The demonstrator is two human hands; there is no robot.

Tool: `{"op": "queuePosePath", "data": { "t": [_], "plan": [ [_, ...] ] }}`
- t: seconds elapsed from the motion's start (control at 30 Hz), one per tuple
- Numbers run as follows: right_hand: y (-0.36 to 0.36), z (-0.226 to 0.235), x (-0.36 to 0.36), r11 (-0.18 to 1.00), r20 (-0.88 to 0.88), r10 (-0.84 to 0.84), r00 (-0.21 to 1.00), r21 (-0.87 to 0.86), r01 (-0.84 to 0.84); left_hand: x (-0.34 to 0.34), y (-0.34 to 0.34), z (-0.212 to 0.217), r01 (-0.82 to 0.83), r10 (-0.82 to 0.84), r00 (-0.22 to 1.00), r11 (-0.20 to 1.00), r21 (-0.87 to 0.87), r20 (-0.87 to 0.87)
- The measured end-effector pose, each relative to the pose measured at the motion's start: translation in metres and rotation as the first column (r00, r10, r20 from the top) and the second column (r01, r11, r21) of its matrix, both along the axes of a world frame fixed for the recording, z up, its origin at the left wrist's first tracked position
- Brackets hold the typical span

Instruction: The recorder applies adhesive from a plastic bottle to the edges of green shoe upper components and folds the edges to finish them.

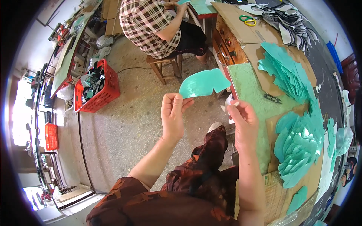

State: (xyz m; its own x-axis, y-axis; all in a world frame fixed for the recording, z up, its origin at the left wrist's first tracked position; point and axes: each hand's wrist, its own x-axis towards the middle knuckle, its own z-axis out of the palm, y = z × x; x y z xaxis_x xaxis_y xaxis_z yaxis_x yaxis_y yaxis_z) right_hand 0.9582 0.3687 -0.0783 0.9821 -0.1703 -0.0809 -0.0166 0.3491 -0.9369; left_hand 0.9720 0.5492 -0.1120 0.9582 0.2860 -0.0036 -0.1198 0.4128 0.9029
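My left hand (173, 116) pinches a flat teal cut piece (203, 83) by its lower left corner, thumb on top. The piece is glossy and curved, with a notch in its lower right edge, and is held up over the floor. To its right, my right hand (243, 120) is closed, thumb against fingers, on a small white scrap (224, 107) whose exact kind I cannot make out. Beside that hand, on the table, lie a near pile of teal pieces (298, 147) and a farther stack of teal pieces (286, 71). Dark thread snips (272, 98) rest between them.
Green-and-yellow scissors (247, 20) and black-and-white pieces (286, 22) lie on the table's far part. A person in a checked shirt (147, 28) sits on a wooden stool (163, 67) ahead. A filled red crate (107, 92) stands on the floor at left.
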Motion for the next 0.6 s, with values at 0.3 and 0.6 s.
{"op": "queuePosePath", "data": {
  "t": [0.3, 0.6],
  "plan": [
    [0.032, 0.015, 0.010, 0.733, 0.499, 0.040, 0.866, -0.604, 0.314, -0.024, -0.013, 0.011, 0.060, -0.077, 0.993, 0.983, 0.171, 0.093],
    [0.034, 0.007, -0.002, 0.558, 0.510, 0.156, 0.846, -0.752, 0.350, -0.032, -0.016, 0.013, -0.003, -0.071, 0.980, 0.928, 0.373, 0.183]
  ]
}}
